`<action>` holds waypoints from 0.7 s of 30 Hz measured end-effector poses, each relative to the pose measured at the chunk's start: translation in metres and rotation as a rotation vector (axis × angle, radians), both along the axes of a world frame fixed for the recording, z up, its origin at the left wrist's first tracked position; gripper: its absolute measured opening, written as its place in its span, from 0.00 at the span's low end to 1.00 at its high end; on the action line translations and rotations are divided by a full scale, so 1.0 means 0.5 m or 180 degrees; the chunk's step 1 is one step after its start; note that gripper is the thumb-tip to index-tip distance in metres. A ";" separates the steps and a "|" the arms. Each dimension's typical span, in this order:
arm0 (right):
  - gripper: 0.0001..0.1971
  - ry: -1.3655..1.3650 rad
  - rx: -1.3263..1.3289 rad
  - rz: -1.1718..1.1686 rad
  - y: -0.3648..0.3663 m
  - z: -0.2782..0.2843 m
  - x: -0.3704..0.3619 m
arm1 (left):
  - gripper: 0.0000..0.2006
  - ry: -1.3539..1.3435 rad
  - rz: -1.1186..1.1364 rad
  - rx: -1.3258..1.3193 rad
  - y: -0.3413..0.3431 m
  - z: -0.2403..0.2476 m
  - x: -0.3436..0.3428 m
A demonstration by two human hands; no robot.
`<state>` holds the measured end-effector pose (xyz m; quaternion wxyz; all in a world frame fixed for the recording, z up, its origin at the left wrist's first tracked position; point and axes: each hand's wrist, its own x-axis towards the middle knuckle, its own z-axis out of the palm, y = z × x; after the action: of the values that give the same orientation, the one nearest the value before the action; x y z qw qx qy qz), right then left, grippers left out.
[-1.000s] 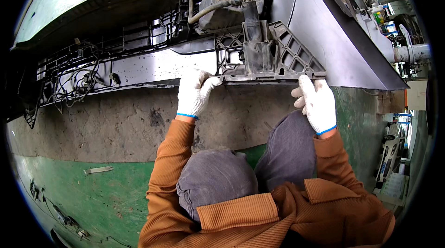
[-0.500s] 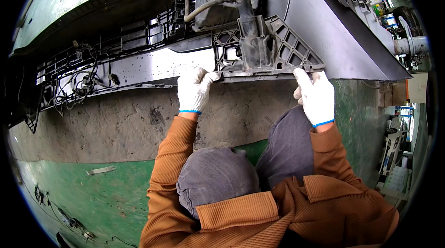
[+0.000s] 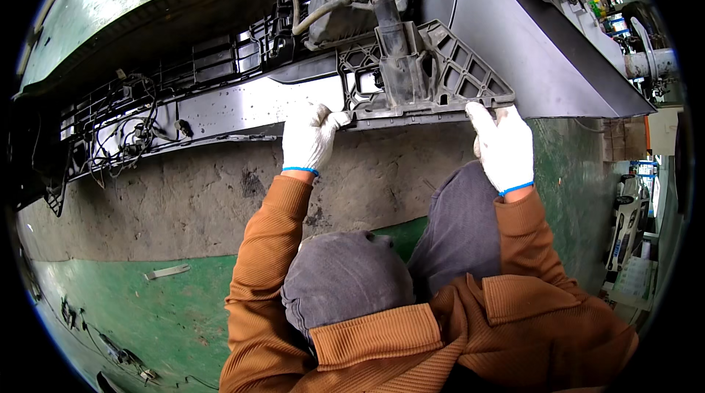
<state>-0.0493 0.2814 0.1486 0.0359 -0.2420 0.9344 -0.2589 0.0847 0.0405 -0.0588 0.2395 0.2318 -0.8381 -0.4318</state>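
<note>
A long dark grey car bumper (image 3: pixel 242 110) lies inner side up across the floor in front of me. A black ribbed plastic bracket (image 3: pixel 429 77) sits on its near edge, with a grey fluid tank (image 3: pixel 345 7) and a pale hose behind it. My left hand (image 3: pixel 308 136), in a white glove, grips the bracket's left lower corner at the bumper edge. My right hand (image 3: pixel 503 145), also gloved, holds the bracket's right lower corner. Orange sleeves and my grey-trousered knees fill the lower part of the view.
Loose black wiring (image 3: pixel 128 128) runs along the bumper's left part. The floor is worn bare concrete (image 3: pixel 176 202) with green paint below. A small flat metal strip (image 3: pixel 167 272) lies on the green floor at left. Shelves and equipment stand at the far right.
Both hands stay on the bracket's lower corners. The bracket and bumper sit slightly higher in the view than a second ago.
</note>
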 end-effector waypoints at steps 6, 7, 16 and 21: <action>0.16 -0.0093 -0.0078 -0.0110 -0.003 -0.001 0.000 | 0.22 -0.0217 -0.0162 0.0407 -0.008 0.020 -0.002; 0.17 -0.0247 -0.0175 -0.0305 -0.014 0.006 0.007 | 0.22 -0.0274 -0.0211 0.0418 -0.011 0.020 -0.005; 0.18 -0.0718 -0.0176 -0.0463 -0.017 0.028 0.012 | 0.21 -0.0282 -0.0528 0.0250 -0.031 0.004 -0.007; 0.17 -0.0603 -0.1086 -0.0273 0.041 0.032 0.051 | 0.19 -0.0073 -0.0469 0.0203 -0.029 -0.008 -0.001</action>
<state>-0.0240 0.3018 0.1644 0.0710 -0.1791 0.8789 -0.4364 0.0844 0.0260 -0.0629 0.1900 0.1820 -0.8414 -0.4720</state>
